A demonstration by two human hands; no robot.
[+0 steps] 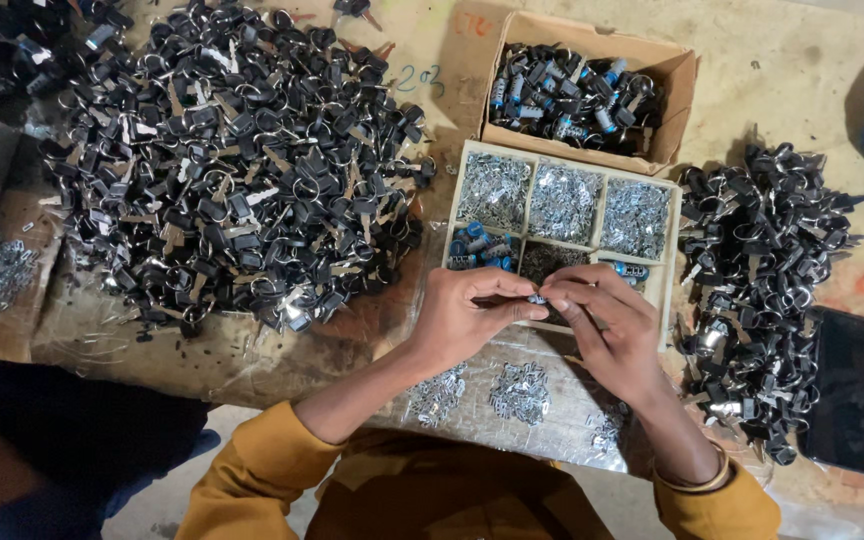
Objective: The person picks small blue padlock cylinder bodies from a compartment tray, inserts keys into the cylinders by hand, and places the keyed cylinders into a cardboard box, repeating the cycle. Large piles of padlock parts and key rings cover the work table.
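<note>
While both hands' fingers (527, 300) pinch a small lock part (537, 298) above the tray (664, 285), a slip would likely drop it into a wrong compartment, mixing the sorted pieces.

Key heap (232, 170): black heads, silver rings and blades.
Divided tray (562, 215): pale cream frame; silver parts, some blue.
Cardboard box (677, 90): tan.
Sleeves (252, 470): mustard yellow.
Bangle (697, 485): gold.
Flat slab (845, 390): glossy black.
</note>
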